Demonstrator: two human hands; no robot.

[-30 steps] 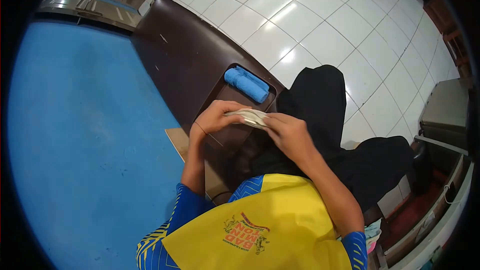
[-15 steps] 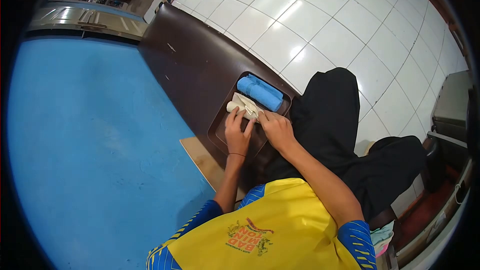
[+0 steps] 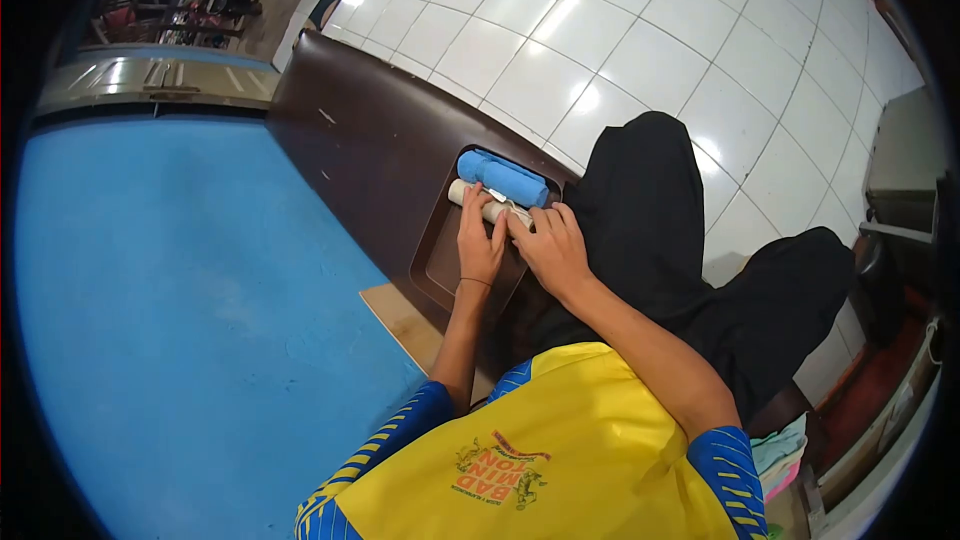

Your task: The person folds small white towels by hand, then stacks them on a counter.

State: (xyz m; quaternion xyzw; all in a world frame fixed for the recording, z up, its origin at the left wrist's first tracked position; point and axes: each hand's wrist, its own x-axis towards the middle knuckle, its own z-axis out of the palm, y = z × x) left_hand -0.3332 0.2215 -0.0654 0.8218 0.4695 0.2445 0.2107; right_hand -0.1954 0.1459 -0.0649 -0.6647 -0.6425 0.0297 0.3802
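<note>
A cream rolled cloth (image 3: 463, 192) lies in a brown tray (image 3: 432, 275), right beside a blue rolled cloth (image 3: 503, 178). My left hand (image 3: 482, 245) has its fingers bent over the near side of the cream roll. At the roll's right end, my right hand (image 3: 550, 245) holds it with curled fingers. Between my hands a thin pale strip, perhaps a tie, shows on top of the roll. My fingers hide part of the cream cloth.
The tray rests on a dark brown padded bench (image 3: 350, 130). To the left is a blue surface (image 3: 200, 270), with a wooden board edge (image 3: 400, 325) beside the bench. My black-trousered legs (image 3: 650, 210) are at the right, above white floor tiles (image 3: 560, 30).
The cream cloth's raised loose flap now lies down along the roll, which looks tighter. The roll sits closer against the blue one. My hands have followed it, and the view has shifted slightly.
</note>
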